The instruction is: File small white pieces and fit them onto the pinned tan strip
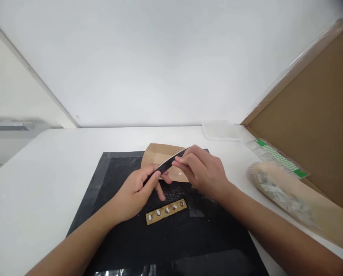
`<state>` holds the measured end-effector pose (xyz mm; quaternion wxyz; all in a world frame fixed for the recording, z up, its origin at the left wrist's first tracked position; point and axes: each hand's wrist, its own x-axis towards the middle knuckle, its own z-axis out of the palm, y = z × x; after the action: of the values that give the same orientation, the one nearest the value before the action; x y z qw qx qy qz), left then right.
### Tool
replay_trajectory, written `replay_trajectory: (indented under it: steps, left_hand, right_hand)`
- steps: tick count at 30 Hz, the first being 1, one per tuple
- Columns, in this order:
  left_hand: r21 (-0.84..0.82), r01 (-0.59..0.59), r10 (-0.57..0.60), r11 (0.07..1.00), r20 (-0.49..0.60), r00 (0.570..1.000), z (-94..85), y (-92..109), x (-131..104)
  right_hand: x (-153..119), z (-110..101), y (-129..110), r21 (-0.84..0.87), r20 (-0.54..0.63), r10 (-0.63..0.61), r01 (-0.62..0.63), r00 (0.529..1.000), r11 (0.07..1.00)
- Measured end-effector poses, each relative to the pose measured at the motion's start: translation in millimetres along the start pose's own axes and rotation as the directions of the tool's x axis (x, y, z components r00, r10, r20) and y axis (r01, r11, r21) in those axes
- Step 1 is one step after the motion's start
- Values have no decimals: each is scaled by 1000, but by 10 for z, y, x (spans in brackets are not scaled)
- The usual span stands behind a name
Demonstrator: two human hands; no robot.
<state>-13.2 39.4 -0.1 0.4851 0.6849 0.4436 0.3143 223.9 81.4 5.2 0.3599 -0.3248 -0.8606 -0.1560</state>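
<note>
My left hand [142,183] grips a thin, curved black strip [168,164] with a pale edge, the thumb lying along its near end. My right hand [204,168] is closed at the strip's other end, thumb and forefinger pinched against its dark face; whether a small piece sits between those fingertips is hidden. Below the hands, a tan bar [162,214] lies on the black mat [171,245], with several small white pieces set along it in a row. Behind and under the hands is a brown paper sheet [160,151] with a tiny white bit [180,173] on it.
To the right, a brown paper pouch [323,211] with a clear window shows small plastic bags inside. Beside it lies a clear case with a green-and-white label [282,158]. A shallow translucent tray [220,131] stands at the back, near a cardboard panel [309,96].
</note>
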Motion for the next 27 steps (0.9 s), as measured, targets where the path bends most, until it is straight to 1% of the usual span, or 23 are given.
replay_trajectory:
  steps: [3, 6, 8, 14, 17, 20, 22, 24, 27]
  left_hand:
    - [-33, 12, -13, 999, -19, 1000, 33, -51, -6]
    - [33, 16, -15, 999, -45, 999, 69, -82, -9]
    - [70, 18, -14, 997, -51, 999, 92, -91, -13]
    - [97, -11, 18, 995, -75, 997, 118, -83, -22]
    - [165, -42, 59, 985, -104, 993, 134, -76, -20]
    - [229, -93, 120, 969, -107, 987, 172, -88, -23]
    - [258, -118, 151, 959, -111, 982, 198, -91, -32]
    - [281, -123, 163, 952, -126, 978, 214, -84, -41]
    - [323, -129, 190, 937, -165, 968, 220, -70, -44]
  right_hand:
    - [-34, 66, -20, 19, 18, 31, -31, 999, 999]
    - [-61, 124, -43, 117, 44, 72, -76, 996, 990]
    - [-71, 145, -53, 150, 58, 75, -83, 996, 985]
    - [-81, 80, -60, 287, 38, 104, -111, 994, 951]
    - [-93, 49, -69, 297, 48, 122, -131, 991, 946]
    - [-103, 48, -83, 343, 66, 196, -207, 978, 916]
    - [-105, 53, -94, 353, 57, 244, -248, 968, 902]
    - [-105, 58, -105, 328, 34, 265, -261, 964, 908]
    - [-110, 70, -110, 280, 10, 262, -254, 965, 926]
